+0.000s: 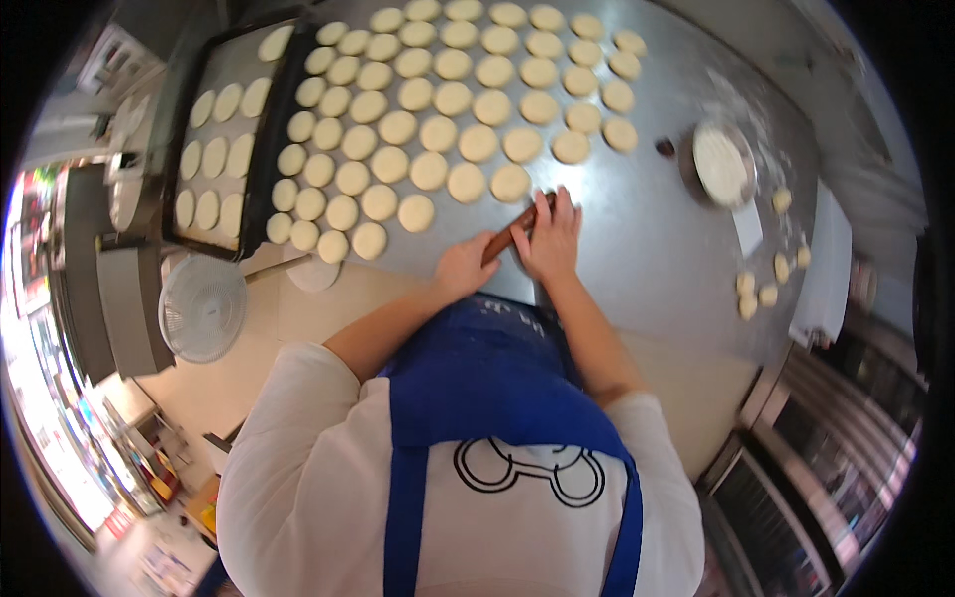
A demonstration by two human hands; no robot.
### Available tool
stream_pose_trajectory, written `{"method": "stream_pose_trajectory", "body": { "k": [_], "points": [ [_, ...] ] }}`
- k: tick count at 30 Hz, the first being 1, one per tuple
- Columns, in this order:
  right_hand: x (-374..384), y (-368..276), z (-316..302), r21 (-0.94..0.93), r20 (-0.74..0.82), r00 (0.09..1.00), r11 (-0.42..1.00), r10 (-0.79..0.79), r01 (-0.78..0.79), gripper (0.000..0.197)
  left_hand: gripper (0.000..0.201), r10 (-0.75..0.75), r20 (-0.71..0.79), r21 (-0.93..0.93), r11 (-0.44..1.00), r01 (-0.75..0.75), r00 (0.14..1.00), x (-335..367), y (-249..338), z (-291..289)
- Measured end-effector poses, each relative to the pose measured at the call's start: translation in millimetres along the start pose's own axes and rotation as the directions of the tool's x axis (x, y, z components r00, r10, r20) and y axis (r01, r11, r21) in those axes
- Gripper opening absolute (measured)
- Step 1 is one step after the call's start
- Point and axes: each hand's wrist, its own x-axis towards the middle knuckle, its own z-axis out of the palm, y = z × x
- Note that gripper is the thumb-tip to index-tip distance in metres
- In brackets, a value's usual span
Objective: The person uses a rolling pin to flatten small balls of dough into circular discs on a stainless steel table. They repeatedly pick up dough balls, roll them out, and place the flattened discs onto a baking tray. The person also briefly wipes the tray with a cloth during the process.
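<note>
A brown wooden rolling pin (510, 233) lies slantwise over the near edge of the metal table. My left hand (466, 267) is closed on its lower left end. At the upper right end, my right hand (552, 239) holds the pin, the fingers reaching over it. Whether any dough lies beneath the pin is hidden. Just beyond the hands, many flat round dough pieces (510, 183) spread in rows across the table's left and middle. Another dough round (416, 213) sits nearest my left hand.
A black-rimmed baking tray (251, 214) with flat ovals of dough stands left of the rows. On the right are a metal bowl of flour (722, 164), a white scraper (747, 229), a small dark object (665, 147) and several small dough lumps (746, 284). A round white fan (203, 307) stands lower left.
</note>
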Motion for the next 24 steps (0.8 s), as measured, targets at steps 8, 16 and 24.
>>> {"method": "stream_pose_trajectory", "body": {
  "k": [8,16,24],
  "points": [
    [-85.8,45.5,-35.5,-0.211,-0.154,0.977,0.961,0.149,-0.179,0.024,0.077,0.355,0.103,0.471,0.805,-0.360,0.929,15.5,36.9,-0.2],
    [0.7,66.9,-50.9,-0.199,-0.145,0.987,0.976,0.061,-0.090,0.050,0.092,0.406,0.025,0.584,0.736,-0.343,0.914,79.4,47.1,-8.8],
    [-67.3,59.6,-50.4,-0.254,0.047,0.999,0.967,0.013,0.000,0.061,0.077,0.504,0.210,0.548,0.649,-0.528,0.838,29.9,26.7,-5.2]
  ]
}}
